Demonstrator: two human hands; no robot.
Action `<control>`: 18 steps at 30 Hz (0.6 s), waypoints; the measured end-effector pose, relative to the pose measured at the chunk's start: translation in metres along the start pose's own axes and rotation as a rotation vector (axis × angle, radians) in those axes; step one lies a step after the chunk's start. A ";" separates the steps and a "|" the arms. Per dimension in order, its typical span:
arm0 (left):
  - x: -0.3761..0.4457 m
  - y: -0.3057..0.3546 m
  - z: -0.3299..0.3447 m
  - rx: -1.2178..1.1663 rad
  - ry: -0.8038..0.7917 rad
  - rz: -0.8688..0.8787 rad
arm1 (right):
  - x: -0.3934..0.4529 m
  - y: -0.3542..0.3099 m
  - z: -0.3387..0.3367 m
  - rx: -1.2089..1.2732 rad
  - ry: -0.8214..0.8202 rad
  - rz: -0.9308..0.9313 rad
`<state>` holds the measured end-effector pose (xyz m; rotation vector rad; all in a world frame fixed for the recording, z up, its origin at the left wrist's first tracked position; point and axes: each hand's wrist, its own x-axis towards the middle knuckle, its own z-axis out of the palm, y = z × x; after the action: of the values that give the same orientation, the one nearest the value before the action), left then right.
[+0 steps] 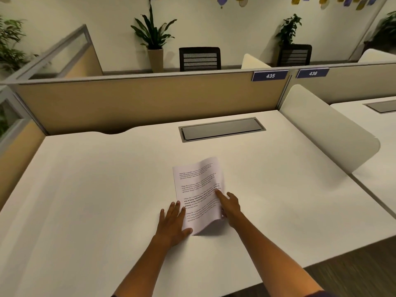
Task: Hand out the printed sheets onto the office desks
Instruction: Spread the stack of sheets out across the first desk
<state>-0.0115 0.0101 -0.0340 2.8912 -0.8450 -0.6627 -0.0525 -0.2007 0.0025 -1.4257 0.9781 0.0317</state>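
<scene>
A stack of printed sheets (198, 189) rests on the white desk (96, 189), a little right of its middle, with its near edge curled up. My left hand (172, 224) lies flat beside the stack's near left corner, fingers spread, thumb touching the paper. My right hand (230, 205) grips the stack's right edge; its forefinger presses on the top page and the other fingers curl under the lifted edge.
A grey cable hatch (221, 129) is set into the desk behind the sheets. A tan partition (139, 99) with label 435 (270, 76) closes the back. A curved white divider (327, 129) separates the neighbouring desk (364, 125) at the right. Chairs and potted plants stand beyond.
</scene>
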 end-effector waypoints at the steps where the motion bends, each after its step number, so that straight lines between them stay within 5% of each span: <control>1: 0.000 0.000 -0.001 0.008 0.000 0.002 | -0.001 -0.001 -0.001 0.003 0.003 -0.018; 11: -0.002 -0.006 -0.016 -0.023 -0.019 0.024 | -0.004 -0.008 -0.036 -0.505 0.228 -0.134; 18: -0.003 -0.011 -0.028 -0.303 0.133 -0.049 | -0.002 -0.008 -0.042 -0.325 0.206 -0.210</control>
<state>0.0037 0.0192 -0.0100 2.6538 -0.6003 -0.5408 -0.0721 -0.2355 0.0168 -1.8543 1.0174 -0.1185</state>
